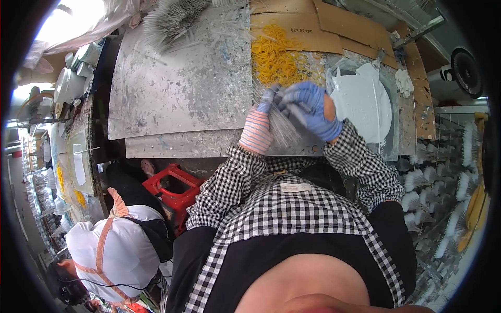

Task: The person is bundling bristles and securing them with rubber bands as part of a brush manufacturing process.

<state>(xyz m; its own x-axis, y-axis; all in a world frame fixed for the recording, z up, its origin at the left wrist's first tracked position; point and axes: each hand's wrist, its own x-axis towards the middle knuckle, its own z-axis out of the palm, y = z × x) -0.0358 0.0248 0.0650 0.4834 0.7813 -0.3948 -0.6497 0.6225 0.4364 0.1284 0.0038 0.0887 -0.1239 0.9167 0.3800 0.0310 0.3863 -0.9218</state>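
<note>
The bundle of thin translucent filaments [284, 131] is between the two gloved hands above the worktop [182, 94], its loose ends fanning toward 6 o'clock. The left hand [257, 128], in a striped glove, comes in from 7 o'clock, its forearm slanting up and inward; its fingers are closed on the bundle's upper part. The right hand [313, 107], in a blue glove, reaches in from 4 o'clock, wrist bent and back of the hand upward; its fingers are curled in at the bundle's top, but blur hides whether they grip it. From the hands, yellow rubber bands [274, 52] lie heaped at 12 o'clock, a larger filament pile [169, 23] at 10, and a round white slab [362, 101] at 3.
</note>
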